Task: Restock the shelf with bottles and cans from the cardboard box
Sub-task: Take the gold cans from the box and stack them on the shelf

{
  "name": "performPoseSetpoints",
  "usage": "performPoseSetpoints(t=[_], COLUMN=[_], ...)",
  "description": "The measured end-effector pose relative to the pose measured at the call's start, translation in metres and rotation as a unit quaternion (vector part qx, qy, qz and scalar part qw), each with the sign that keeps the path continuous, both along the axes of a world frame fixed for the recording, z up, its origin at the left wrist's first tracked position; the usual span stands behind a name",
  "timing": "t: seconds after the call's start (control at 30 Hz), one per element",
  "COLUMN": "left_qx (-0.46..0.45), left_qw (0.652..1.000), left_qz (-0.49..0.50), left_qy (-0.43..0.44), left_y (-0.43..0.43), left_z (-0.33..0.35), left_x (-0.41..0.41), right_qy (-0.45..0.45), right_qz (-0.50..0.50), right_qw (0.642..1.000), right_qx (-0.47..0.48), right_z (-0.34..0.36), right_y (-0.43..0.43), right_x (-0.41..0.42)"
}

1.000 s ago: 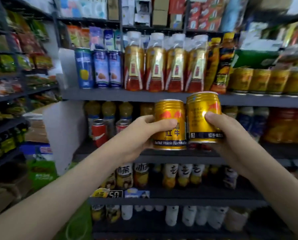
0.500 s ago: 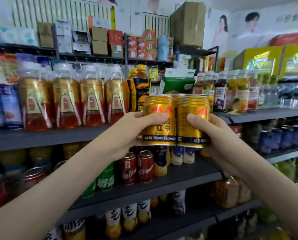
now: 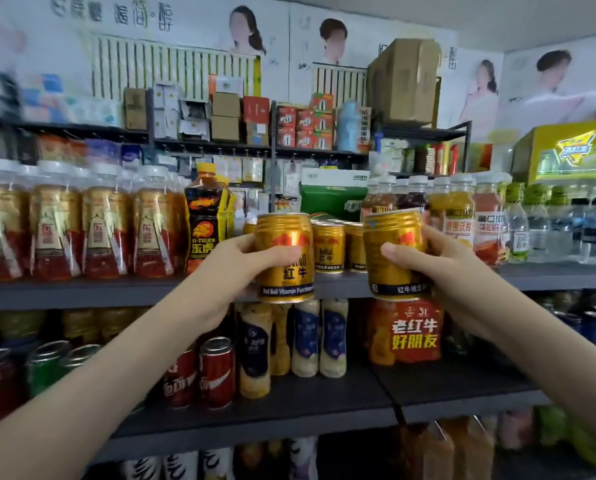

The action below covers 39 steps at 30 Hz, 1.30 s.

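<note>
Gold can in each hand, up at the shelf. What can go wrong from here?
1. The right can, in the right hand, is tilted; set down so, it may topple into the shelved gold cans.
2. The slot between the Hi-Tiger bottle and the juice bottles looks tight; either hand may knock a neighbour.
3. Little bare shelf shows before that row; the left can, in the left hand, may end up at the edge.

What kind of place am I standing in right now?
Most likely a small convenience store: long dark shelves crowded with rows of tea bottles, gold Red Bull cans lined up for sale, and cardboard cartons stored up top.
</note>
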<state>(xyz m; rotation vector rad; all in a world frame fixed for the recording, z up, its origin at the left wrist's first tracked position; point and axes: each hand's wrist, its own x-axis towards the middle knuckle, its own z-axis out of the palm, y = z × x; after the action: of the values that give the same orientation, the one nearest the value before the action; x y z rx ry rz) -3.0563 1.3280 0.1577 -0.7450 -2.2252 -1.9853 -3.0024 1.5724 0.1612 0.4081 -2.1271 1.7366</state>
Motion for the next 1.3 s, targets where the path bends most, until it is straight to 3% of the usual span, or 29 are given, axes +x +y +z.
performPoseSetpoints(t=[0.2,0.6,0.9,1.3], left_qx=[-0.014,0.019,0.054,0.111], left_qw=[0.996,0.989,0.989,0.977], left_qz=[0.084,0.114,0.123,0.178], left_qy=[0.034,0.087,0.059,0.046], left_y=[0.006,0.014,0.029,0.034], left_z=[0.031,0.075,0.094,0.086], left_x=[-0.011,-0.113,-0.197,-0.221], right_qy=[0.020,0.031,-0.040,-0.100], right_qz=[0.002,0.027,0.033,0.044], right_qw=[1.000,0.999,0.998,0.983], right_qx=[-0.014,0.009,0.038,0.151], right_z=[0.024,0.077,0.096,0.104], right_y=[0.026,0.015,0.010,-0.029], right_x=[-0.045,-0.186,-0.291,-0.388])
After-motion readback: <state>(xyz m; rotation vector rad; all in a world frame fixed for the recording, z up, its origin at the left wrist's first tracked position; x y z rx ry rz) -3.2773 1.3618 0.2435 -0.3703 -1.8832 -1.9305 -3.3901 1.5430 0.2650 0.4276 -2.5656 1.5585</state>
